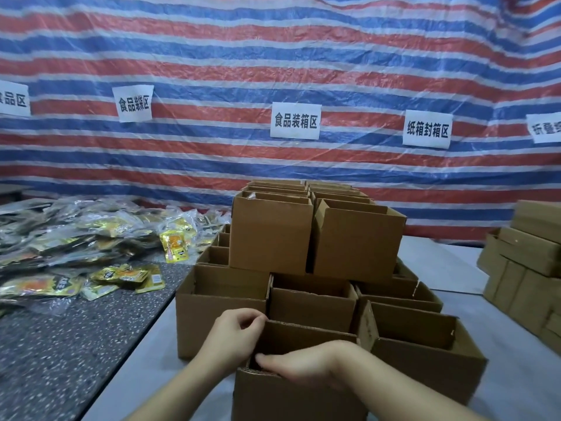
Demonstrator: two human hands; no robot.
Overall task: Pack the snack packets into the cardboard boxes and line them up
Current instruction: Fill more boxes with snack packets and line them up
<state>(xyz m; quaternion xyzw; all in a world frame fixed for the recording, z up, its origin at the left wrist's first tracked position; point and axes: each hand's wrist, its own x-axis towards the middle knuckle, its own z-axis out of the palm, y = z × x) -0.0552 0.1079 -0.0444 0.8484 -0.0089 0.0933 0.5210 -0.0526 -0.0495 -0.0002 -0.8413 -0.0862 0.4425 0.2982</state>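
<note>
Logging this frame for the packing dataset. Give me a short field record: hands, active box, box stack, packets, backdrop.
left hand: left hand pinches the far left corner of the nearest box's rim
right hand: right hand has fingers hooked over the near rim
active box: nearest box, open, contents not visible
box stack: open cardboard boxes, two tiers
packets: snack packets piled left, on the speckled table
backdrop: striped tarp with paper signs

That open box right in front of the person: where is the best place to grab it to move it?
Probably by its top rims, from above. The near box stands upright with its top open, so fingers can hook over the walls. The left hand already pinches the far left corner, and the right hand curls over the near rim. Neighbouring boxes crowd its sides.
</note>
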